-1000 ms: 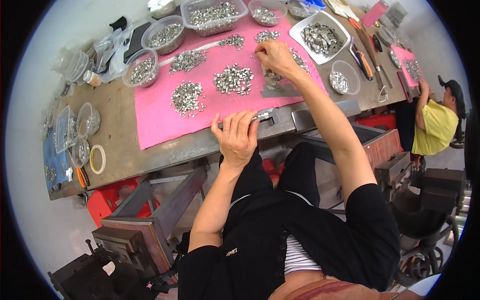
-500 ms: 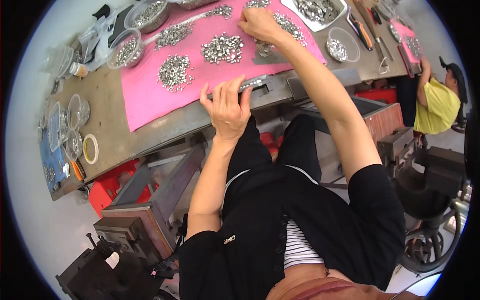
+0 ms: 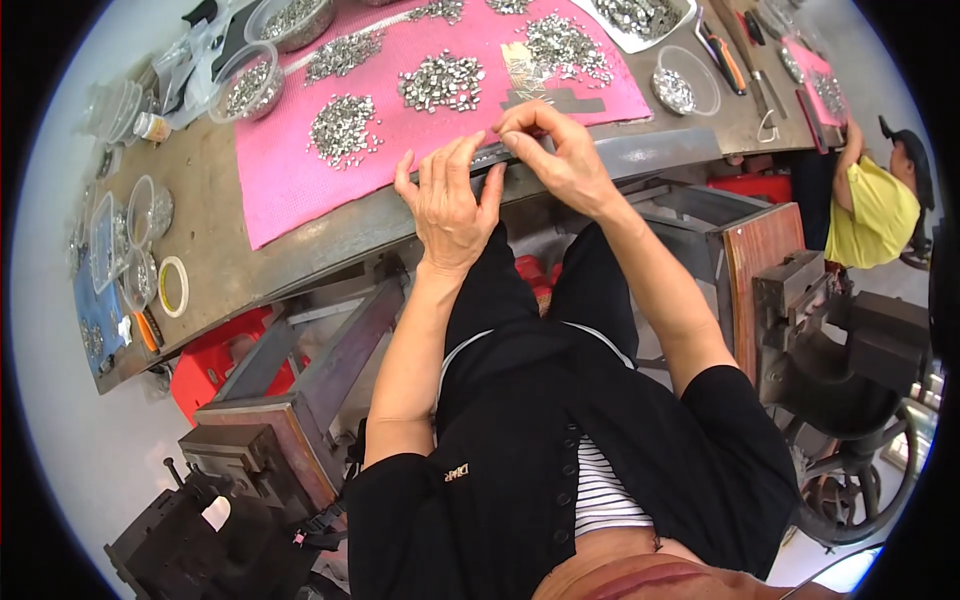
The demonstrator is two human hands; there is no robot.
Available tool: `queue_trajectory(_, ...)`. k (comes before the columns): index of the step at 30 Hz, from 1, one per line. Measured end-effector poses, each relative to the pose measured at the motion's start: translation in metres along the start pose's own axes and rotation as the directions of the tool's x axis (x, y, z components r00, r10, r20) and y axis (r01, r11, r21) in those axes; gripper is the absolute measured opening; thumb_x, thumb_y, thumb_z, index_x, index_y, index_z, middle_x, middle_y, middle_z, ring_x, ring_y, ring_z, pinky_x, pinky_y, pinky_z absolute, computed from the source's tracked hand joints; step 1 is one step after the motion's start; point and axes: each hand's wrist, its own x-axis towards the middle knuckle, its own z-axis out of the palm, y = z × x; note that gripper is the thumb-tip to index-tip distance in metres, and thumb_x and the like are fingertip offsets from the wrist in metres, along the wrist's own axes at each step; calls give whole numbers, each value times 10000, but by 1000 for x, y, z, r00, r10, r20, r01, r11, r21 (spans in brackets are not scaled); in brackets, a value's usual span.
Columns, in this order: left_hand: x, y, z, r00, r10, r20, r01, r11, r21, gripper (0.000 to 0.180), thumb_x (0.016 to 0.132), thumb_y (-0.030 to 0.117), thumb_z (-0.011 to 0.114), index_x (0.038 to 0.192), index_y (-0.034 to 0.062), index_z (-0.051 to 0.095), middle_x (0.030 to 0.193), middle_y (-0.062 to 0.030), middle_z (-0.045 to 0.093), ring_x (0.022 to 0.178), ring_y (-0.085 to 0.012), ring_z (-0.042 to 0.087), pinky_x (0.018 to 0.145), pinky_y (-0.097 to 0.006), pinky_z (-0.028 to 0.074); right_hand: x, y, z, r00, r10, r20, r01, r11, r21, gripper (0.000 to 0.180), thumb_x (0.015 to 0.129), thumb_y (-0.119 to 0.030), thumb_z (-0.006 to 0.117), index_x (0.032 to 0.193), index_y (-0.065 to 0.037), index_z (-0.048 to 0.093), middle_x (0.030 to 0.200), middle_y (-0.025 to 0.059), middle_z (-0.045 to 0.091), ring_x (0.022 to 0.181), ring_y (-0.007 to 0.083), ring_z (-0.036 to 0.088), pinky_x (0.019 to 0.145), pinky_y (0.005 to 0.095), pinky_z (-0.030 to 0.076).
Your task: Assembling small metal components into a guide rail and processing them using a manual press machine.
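My left hand (image 3: 450, 205) holds a narrow grey metal strip (image 3: 497, 155) at the near edge of the pink mat (image 3: 290, 175). My right hand (image 3: 555, 150) pinches the same strip from the right, fingertips bunched on top of it; a small part may be between them, too small to tell. Several piles of small silver metal parts (image 3: 342, 125) lie on the mat beyond both hands.
Clear bowls of parts (image 3: 250, 85) and a white tray (image 3: 640, 20) ring the mat. A tape roll (image 3: 173, 287) and stacked clear cups (image 3: 125, 235) sit at the left. Orange-handled pliers (image 3: 725, 55) lie at the right. Another person in yellow (image 3: 875, 210) works at the right. Metal presses (image 3: 270, 450) stand below the bench.
My right hand has drawn back from the far piles to the near edge and met the left hand on the strip. The view has shifted downward.
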Motion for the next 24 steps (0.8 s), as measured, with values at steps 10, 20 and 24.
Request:
queue_trajectory(10,4,13,-24,996,-67,60,79,974,-215,124,792,176,778,898,146,722,1163,3,663,1149,-234,585,1154,-590,166,-24,-26,3,947,-320,38,310,873,-377,97,859,-49,715,937,-27,662,1035,95,649,965,256,609,873,370,461)
queue_trajectory(20,4,1,-26,998,-29,50,29,1000,-8,420,834,253,788,1225,138,685,1191,-10,635,1177,-236,553,1147,-596,185,-6,-5,0,973,-230,-4,218,926,-307,77,910,-29,671,945,19,622,1009,115,662,925,249,645,811,351,507)
queue_trajectory(24,-4,-12,-14,993,-46,109,45,999,7,411,841,224,780,1230,133,683,1141,-24,646,1109,-229,586,1141,-565,240,-4,1,8,984,-175,43,179,934,-309,81,907,-26,669,949,23,620,981,115,654,870,237,642,766,341,506)
